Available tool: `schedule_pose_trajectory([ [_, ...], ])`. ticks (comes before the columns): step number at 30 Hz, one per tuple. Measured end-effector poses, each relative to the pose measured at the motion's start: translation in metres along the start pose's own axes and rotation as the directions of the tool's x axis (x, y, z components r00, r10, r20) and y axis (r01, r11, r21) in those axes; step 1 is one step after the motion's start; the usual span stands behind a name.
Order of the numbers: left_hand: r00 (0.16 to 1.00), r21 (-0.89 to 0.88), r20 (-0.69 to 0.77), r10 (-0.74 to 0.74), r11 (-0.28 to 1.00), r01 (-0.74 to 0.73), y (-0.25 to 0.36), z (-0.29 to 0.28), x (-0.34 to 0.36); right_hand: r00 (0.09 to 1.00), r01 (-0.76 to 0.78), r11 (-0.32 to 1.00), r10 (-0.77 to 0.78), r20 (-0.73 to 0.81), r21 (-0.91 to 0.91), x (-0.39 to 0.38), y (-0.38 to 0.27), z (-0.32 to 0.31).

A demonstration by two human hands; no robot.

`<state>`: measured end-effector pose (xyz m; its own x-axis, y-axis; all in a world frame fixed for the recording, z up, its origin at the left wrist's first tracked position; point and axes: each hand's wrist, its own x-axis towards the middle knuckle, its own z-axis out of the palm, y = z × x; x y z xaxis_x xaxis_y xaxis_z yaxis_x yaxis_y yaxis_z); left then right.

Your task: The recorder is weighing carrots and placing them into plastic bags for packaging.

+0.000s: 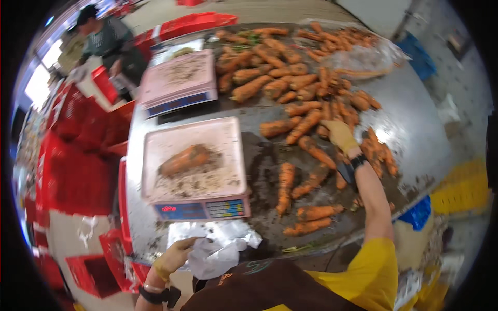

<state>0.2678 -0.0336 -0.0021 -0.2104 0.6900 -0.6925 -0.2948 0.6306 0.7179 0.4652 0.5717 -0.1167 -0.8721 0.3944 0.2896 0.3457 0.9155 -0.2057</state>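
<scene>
My left hand [174, 257], in a pale glove, is closed on the edge of a crumpled white plastic bag [213, 259] at the table's front edge. Farther off on the right, my gloved right hand [341, 135] reaches into loose orange carrots [306, 127], its fingers curled down at a carrot [322, 132] partly hidden by them. Left of centre stands a pink scale [236, 155] with one thick, soil-specked carrot [185, 159] lying on its dirty pan. Both wrists wear black bands with a dark block.
Behind the near scale is a second pink scale [179, 78], its pan soiled. Carrots heap across the metal table [415, 114], some beside a clear plastic bag [365, 59]. Red crates [78, 171] stand at the left, where a person [111, 44] works. A yellow crate [460, 187] is at right.
</scene>
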Motion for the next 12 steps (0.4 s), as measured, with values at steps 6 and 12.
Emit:
schedule_pose_trajectory([
  [6, 0.999, -0.148, 0.002, -0.045, 0.988, 0.044, 0.008, 0.009, 0.014, 0.907, -0.145, 0.860, 0.312, 0.281, -0.489, 0.025, 0.012, 0.010],
  [12, 0.999, -0.182, 0.037, 0.013, 0.983, -0.006, 0.000, 0.000, -0.001, 0.971, 0.018, 0.999, -0.011, 0.238, -0.028, -0.016, -0.038, -0.030],
])
